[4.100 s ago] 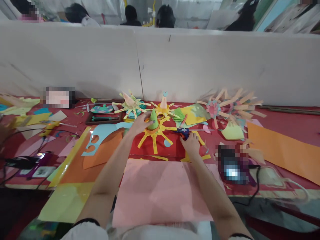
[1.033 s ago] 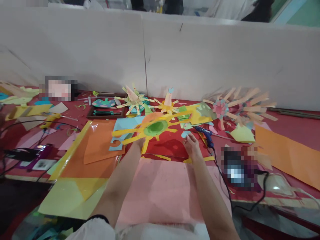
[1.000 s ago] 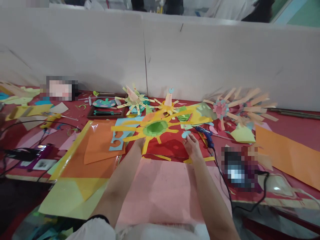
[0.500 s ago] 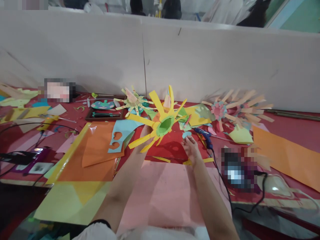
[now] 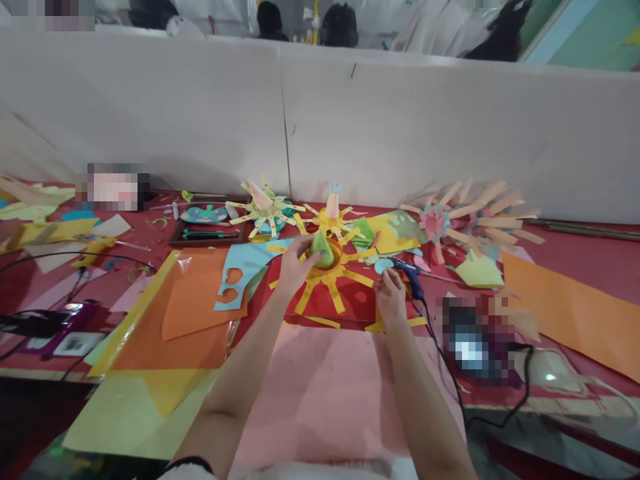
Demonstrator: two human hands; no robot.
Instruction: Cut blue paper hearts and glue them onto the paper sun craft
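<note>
My left hand (image 5: 296, 263) is closed round the side of a green paper cone (image 5: 321, 250). That cone points up from the centre of a yellow paper flower (image 5: 327, 285) whose strips spread out over red paper (image 5: 295, 301). Between the fingertips of my right hand (image 5: 391, 293) is a small light-blue paper disc (image 5: 383, 265), held just right of the flower. A blue hot glue gun (image 5: 411, 275) lies close beside that hand, its cable running toward me.
Finished paper flowers (image 5: 265, 203) stand behind, and pink strip flowers (image 5: 435, 221) lie to the right. Orange sheets (image 5: 200, 293) and a cut blue sheet (image 5: 240, 267) are on the left. A yellow glue gun (image 5: 93, 250) lies further left. A white partition (image 5: 200, 107) borders the table.
The yellow flower has gone from tilted, with its green hollow toward me, to lying with the cone pointing up. My left hand has moved from behind it to the cone.
</note>
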